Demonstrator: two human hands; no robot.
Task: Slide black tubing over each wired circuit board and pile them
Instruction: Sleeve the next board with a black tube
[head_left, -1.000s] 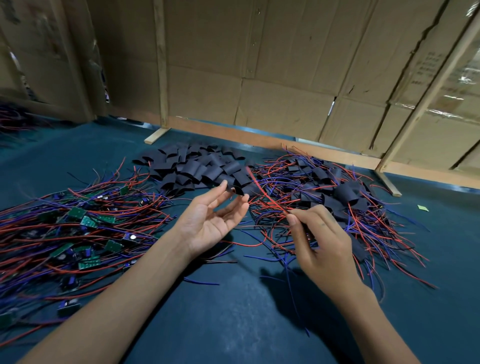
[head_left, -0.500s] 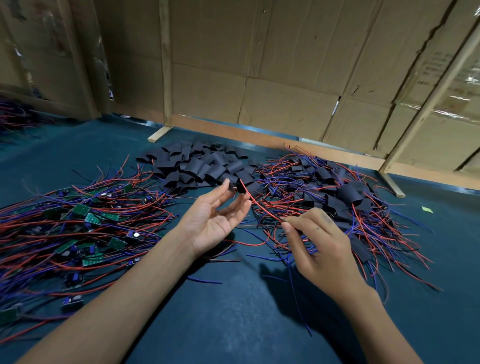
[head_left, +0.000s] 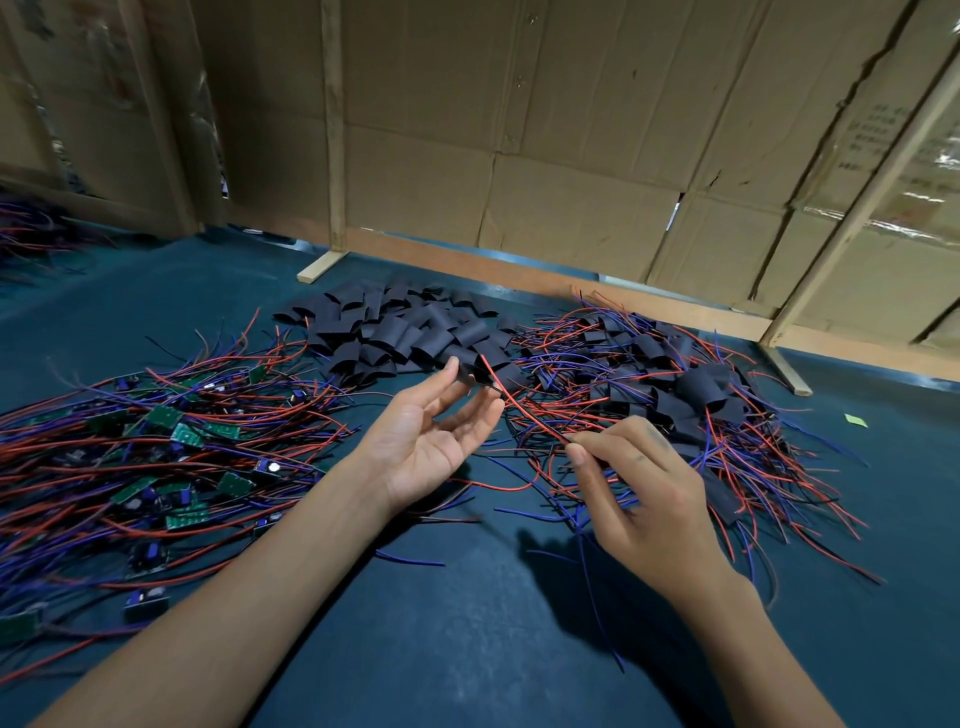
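My right hand (head_left: 644, 499) pinches a red wire (head_left: 524, 410) between thumb and forefinger, close to the mat; the free end rises far-left toward my left hand (head_left: 431, 431). Left hand is palm up, fingers relaxed and spread, holding nothing. Cannot tell whether a board or sleeve sits under my right fingers.

Layout on the blue mat (head_left: 467, 623):
- bare wired boards (head_left: 176, 431), heap at left;
- loose black tubing pieces (head_left: 405, 332), heap at far centre;
- sleeved boards (head_left: 691, 395), pile at right, just beyond my right hand.

Risks, as I judge them:
- The wire I hold lies across the tangle of the finished pile. Lifting could drag neighbours along and scatter the pile.
- A pinch on one thin wire is weak; it may slip out under any pull.
- Left hand is near the tubing heap; a careless reach could knock pieces into the wires.
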